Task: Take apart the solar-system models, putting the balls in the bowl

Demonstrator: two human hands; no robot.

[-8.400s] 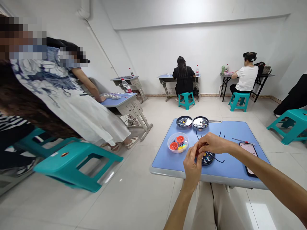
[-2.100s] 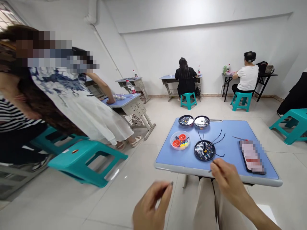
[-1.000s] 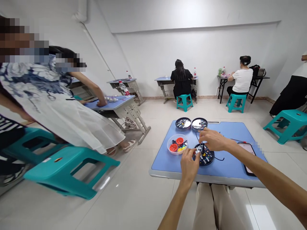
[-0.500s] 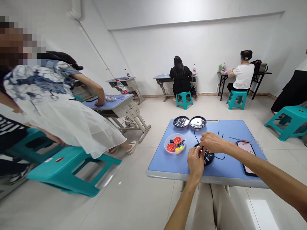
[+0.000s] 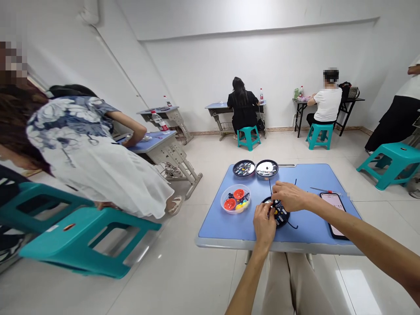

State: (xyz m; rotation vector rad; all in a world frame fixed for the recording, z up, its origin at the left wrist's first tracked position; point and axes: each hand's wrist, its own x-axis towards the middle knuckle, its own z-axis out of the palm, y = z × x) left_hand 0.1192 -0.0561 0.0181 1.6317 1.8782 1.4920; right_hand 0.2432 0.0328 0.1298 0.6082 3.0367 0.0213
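A round black disc (image 5: 282,217) with small coloured pictures lies on the blue desk, partly covered by my hands. Thin black curved rods stick out around it; one rod (image 5: 293,225) juts to the lower right. My left hand (image 5: 264,222) is closed at the disc's left edge, fingertips against it. From the far side my right hand (image 5: 286,196) reaches over the disc, its fingers pinched round the lower end of an upright thin black rod (image 5: 271,187). The exact point of contact is hidden by the fingers.
Left of the disc stands a clear round tub (image 5: 236,199) with red cups and yellow balls. Two round black dishes (image 5: 244,168) sit at the desk's far edge. A phone (image 5: 334,214) and a screwdriver (image 5: 324,190) lie right. A teal stool (image 5: 82,232) and people are leftward.
Both hands stay together over the disc, with small finger movements, and the rods around it have shifted slightly. The view has turned a little right. The standing person at left leans lower.
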